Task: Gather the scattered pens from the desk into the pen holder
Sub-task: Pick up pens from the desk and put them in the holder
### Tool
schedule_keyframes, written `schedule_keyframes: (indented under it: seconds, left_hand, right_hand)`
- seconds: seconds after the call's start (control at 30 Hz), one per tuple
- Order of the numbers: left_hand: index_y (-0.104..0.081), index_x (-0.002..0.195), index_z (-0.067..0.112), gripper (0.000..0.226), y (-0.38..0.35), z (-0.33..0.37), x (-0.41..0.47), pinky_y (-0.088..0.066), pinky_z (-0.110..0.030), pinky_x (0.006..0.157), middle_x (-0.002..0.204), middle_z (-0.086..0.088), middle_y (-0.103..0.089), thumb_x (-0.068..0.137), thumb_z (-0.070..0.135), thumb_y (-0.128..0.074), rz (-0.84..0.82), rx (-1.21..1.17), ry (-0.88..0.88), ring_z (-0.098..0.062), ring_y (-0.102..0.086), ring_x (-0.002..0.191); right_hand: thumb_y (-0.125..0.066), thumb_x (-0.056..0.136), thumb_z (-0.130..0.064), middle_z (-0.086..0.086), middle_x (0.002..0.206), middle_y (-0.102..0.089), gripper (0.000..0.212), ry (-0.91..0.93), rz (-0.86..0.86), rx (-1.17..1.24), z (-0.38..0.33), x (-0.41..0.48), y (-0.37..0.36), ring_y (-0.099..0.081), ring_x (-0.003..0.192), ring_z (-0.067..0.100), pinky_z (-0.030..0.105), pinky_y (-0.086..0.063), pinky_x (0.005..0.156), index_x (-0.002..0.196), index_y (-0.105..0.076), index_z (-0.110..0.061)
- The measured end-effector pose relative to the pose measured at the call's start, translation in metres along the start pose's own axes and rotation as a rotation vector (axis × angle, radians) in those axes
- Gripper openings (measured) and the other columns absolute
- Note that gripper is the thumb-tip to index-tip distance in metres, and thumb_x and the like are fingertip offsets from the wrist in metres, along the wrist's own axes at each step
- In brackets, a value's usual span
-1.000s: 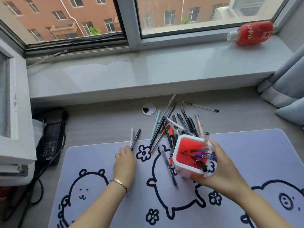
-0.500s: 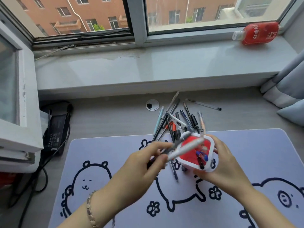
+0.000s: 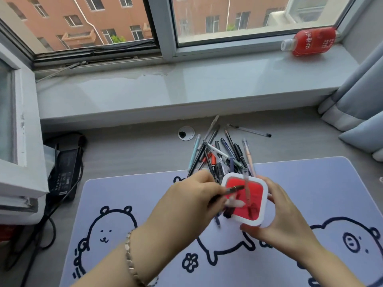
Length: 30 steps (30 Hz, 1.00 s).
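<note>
The right hand (image 3: 284, 220) is cupping the white pen holder (image 3: 244, 198) with fingers curled around its wall, tilting its red mouth toward the camera above the purple mat (image 3: 310, 183). The left hand (image 3: 186, 204) is pinching a dark pen (image 3: 234, 189) and a white one, tips over the opening. A pile of pens (image 3: 219, 154) is lying on the bench just beyond.

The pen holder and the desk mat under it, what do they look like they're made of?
Pen holder: probably moulded plastic, white smooth rounded rim, matte red inside. Desk mat: likely soft fabric-topped or rubbery, lilac, matte with no glare, printed black cartoon outlines; the exact material is unclear.
</note>
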<state>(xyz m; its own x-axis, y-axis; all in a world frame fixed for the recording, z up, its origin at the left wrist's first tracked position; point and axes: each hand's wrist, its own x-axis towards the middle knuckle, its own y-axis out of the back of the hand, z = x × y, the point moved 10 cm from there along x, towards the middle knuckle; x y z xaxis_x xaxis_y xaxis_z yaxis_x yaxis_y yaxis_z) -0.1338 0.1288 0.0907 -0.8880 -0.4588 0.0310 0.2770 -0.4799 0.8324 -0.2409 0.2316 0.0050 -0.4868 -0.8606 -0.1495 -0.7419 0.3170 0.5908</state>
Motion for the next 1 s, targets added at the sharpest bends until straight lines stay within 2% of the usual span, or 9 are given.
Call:
schedule_keyframes:
  seconds: [0.2,0.37,0.47,0.53,0.6,0.67,0.8,0.9,1.0]
  left_hand:
    - [-0.067,0.063,0.019,0.028,-0.021,-0.003,0.011,-0.042,-0.024,0.04,0.071,0.004,-0.058,0.078,0.032,-0.048,0.014,0.123,0.063,-0.017,-0.055,0.047]
    - [-0.056,0.069,0.007,0.015,-0.037,-0.004,0.03,-0.04,-0.027,0.051,0.08,-0.005,-0.053,0.071,0.015,-0.069,0.033,0.109,0.024,-0.019,-0.049,0.066]
    - [-0.049,0.092,0.02,0.019,-0.054,0.01,0.034,-0.037,-0.015,0.084,0.101,0.004,-0.044,0.081,0.03,-0.062,-0.135,-0.251,0.016,-0.013,-0.041,0.099]
    - [-0.047,0.092,0.027,0.017,-0.051,0.003,0.041,-0.034,-0.008,0.088,0.103,0.007,-0.045,0.081,0.036,-0.057,-0.157,-0.502,0.078,-0.007,-0.042,0.104]
    - [-0.052,0.087,0.023,0.008,-0.044,-0.032,0.052,-0.04,-0.012,0.085,0.099,0.003,-0.052,0.083,0.029,-0.055,0.015,-0.579,0.168,-0.006,-0.051,0.095]
    - [-0.055,0.086,0.018,0.002,-0.055,-0.088,0.06,-0.042,-0.017,0.077,0.095,0.0,-0.058,0.086,0.017,-0.056,0.108,-0.511,0.393,-0.007,-0.054,0.086]
    - [-0.054,0.089,0.013,0.007,-0.1,-0.157,0.069,-0.041,-0.027,0.065,0.081,-0.001,-0.058,0.087,0.02,-0.054,0.016,-0.273,0.749,-0.015,-0.051,0.067]
    - [-0.045,0.061,0.012,0.031,-0.118,-0.166,0.088,-0.035,-0.026,0.048,0.053,-0.001,-0.045,0.084,0.029,-0.057,-0.028,-0.163,0.789,-0.021,-0.041,0.049]
    - [-0.034,0.049,0.013,0.042,-0.127,-0.169,0.102,-0.026,-0.023,0.04,0.046,0.0,-0.037,0.084,0.023,-0.055,-0.04,-0.065,0.8,-0.017,-0.033,0.041]
  right_hand:
    - [-0.067,0.052,-0.057,-0.051,0.125,-0.025,0.084,0.091,0.023,-0.08,-0.012,-0.004,-0.005,-0.032,0.109,-0.028,0.0,-0.035,0.072,0.124,-0.024,-0.048]
    - [-0.067,0.052,-0.053,-0.033,0.127,-0.039,0.089,0.081,0.019,-0.074,-0.009,-0.003,-0.01,-0.045,0.111,-0.007,0.003,-0.039,0.074,0.131,-0.028,-0.042]
    - [-0.066,0.052,-0.057,-0.044,0.124,-0.033,0.082,0.049,0.042,-0.027,-0.006,0.004,-0.002,-0.039,0.111,-0.02,0.004,-0.038,0.072,0.123,-0.024,-0.056]
    - [-0.076,0.049,-0.051,-0.049,0.119,-0.031,0.086,0.001,0.058,0.034,0.002,0.007,0.008,-0.039,0.106,-0.023,0.009,-0.04,0.07,0.114,-0.023,-0.067]
    - [-0.086,0.046,-0.037,-0.053,0.113,-0.032,0.094,-0.07,0.091,0.09,0.018,0.01,0.021,-0.044,0.103,-0.018,0.015,-0.04,0.071,0.109,-0.024,-0.07]
    - [-0.089,0.047,-0.028,-0.054,0.109,-0.033,0.096,-0.127,0.131,0.106,0.034,0.013,0.033,-0.049,0.099,-0.005,0.023,-0.041,0.074,0.11,-0.028,-0.064]
    - [-0.089,0.049,-0.022,-0.053,0.109,-0.034,0.091,-0.229,0.205,0.113,0.061,0.018,0.054,-0.048,0.1,0.007,0.034,-0.04,0.079,0.118,-0.037,-0.05]
    - [-0.088,0.049,-0.021,-0.049,0.111,-0.036,0.088,-0.246,0.209,0.136,0.065,0.023,0.059,-0.049,0.097,-0.003,0.033,-0.041,0.078,0.111,-0.036,-0.058]
    - [-0.088,0.047,-0.029,-0.04,0.118,-0.035,0.09,-0.261,0.196,0.148,0.069,0.026,0.057,-0.048,0.099,-0.004,0.032,-0.043,0.078,0.118,-0.038,-0.05]
